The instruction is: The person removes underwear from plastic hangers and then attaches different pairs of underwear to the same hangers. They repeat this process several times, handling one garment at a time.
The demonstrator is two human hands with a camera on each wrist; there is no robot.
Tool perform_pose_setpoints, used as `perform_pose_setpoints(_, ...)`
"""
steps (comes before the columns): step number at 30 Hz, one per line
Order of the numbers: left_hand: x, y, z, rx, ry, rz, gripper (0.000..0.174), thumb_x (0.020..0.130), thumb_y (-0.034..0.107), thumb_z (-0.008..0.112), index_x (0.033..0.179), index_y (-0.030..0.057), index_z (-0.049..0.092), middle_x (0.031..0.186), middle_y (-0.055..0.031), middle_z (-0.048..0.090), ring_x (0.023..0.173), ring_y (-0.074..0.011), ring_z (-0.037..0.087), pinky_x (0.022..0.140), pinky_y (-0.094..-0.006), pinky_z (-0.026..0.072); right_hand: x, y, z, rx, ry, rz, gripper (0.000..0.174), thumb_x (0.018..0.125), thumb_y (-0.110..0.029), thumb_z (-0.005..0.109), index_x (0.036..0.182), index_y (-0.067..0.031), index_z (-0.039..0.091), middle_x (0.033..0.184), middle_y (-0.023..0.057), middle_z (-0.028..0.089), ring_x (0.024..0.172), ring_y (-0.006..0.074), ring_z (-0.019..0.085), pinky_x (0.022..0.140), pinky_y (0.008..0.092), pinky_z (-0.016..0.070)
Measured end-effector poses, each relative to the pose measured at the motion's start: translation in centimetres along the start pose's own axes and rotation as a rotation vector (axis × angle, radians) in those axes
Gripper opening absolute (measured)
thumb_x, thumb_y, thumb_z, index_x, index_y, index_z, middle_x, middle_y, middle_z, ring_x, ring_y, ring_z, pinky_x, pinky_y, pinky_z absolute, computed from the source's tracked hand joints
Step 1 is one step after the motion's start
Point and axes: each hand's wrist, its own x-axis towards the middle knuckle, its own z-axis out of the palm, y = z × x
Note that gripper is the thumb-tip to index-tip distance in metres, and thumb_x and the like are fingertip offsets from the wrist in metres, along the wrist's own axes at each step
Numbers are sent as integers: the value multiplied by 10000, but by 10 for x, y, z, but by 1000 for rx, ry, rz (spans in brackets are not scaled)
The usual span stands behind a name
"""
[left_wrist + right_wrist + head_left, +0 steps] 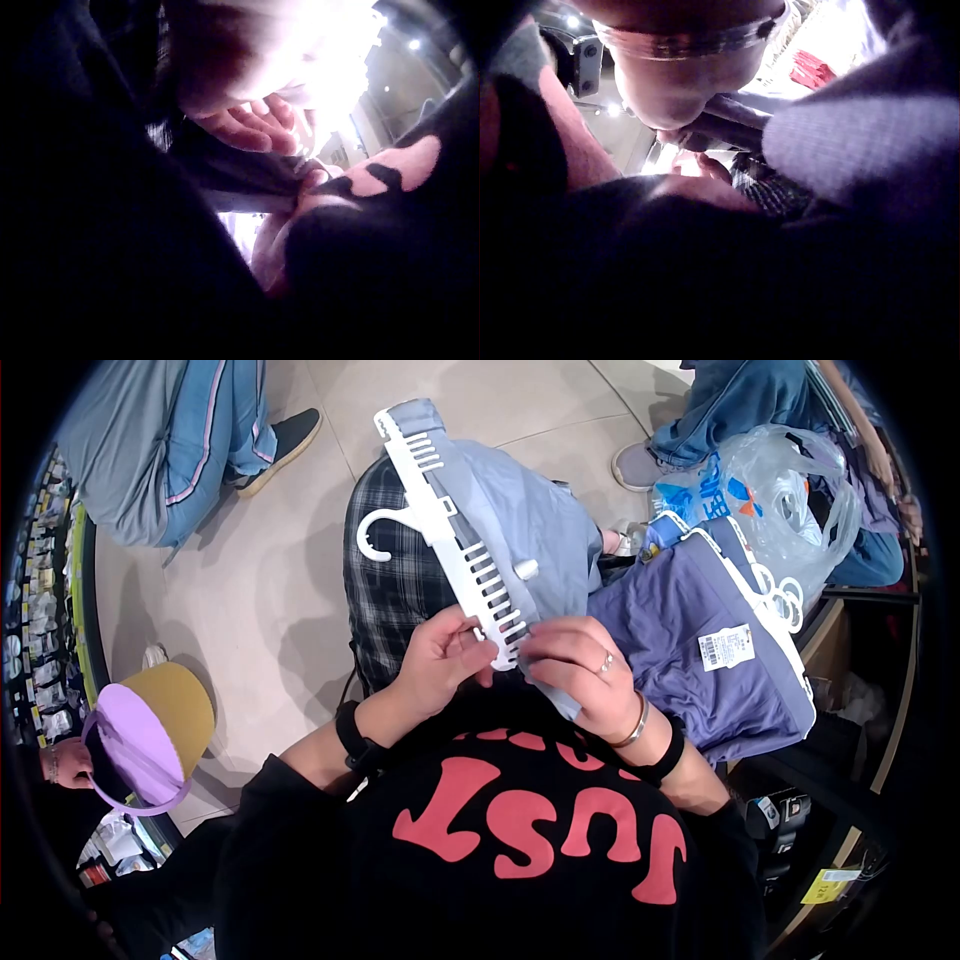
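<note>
A white plastic hanger [430,520] with comb-like teeth lies slantwise over a light grey-blue garment [540,500] in the head view. My left hand [445,660] pinches the hanger's near end between thumb and fingers. On the other side of that end, my right hand [590,670], with a ring and a bracelet, grips the garment's edge beside the hanger. The garment's far end is at the hanger's far tip. In the left wrist view the left hand [247,124] has its fingers curled. Glare and dark cloth hide much of both wrist views.
Purple garments [690,620] on white hangers lie at the right, with a price tag. Dark plaid cloth [385,570] is under the hanger. Beyond are a clear plastic bag [790,490] and people's legs. A purple and yellow basket [190,720] and shelves stand left; more shelving is right.
</note>
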Motion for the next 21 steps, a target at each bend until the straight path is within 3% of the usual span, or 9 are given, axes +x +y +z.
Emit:
perform_pose_setpoints(3,0,10,7,-41,62,-56,320,872,65,504,1178,-5,439,1003,-72,580,756,-87,571,569,-206,483,5,-5,3,58,-15,166,270,590,-20,636,846,-15,550,1157,151,504,1020,322,505,801,391,462)
perform_pose_setpoints(6,-2,12,10,50,89,-48,317,870,67,505,1174,0,445,1007,-64,576,764,-85,572,581,-202,486,9,-2,4,16,-84,167,306,580,-28,669,859,-30,543,1231,156,459,1057,330,480,819,391,453)
perform_pose_setpoints(12,-3,11,8,131,109,-55,329,863,127,488,1155,-21,455,909,-74,587,709,-106,559,542,-218,459,-1,4,11,59,-177,318,315,638,-46,686,908,-22,525,1241,171,450,1088,341,470,872,380,428)
perform_pose_setpoints(15,-4,11,4,71,96,-64,303,860,88,514,1149,-1,482,960,-52,591,726,-77,552,559,-195,450,10,-2,2,261,-140,410,380,683,-127,686,1011,-10,532,1228,182,445,1093,342,474,890,375,417)
perform_pose_setpoints(18,-5,8,1,129,84,-66,320,863,115,510,1160,1,474,952,-52,591,731,-83,556,566,-193,449,16,5,-3,346,-160,345,500,719,-232,672,1139,-15,510,1212,189,439,1087,340,481,915,364,394)
perform_pose_setpoints(19,-5,8,1,116,87,-75,325,866,118,505,1167,2,469,966,-55,592,738,-85,556,568,-194,450,15,6,-3,401,-166,372,539,819,-357,571,1216,-6,469,1204,182,433,1094,314,483,934,354,374)
perform_pose_setpoints(21,-4,8,1,89,91,-91,337,870,125,495,1182,4,459,993,-62,593,752,-89,557,571,-197,452,14,5,3,624,-81,523,544,865,-412,484,1201,15,471,1186,177,448,1097,294,482,939,348,367)
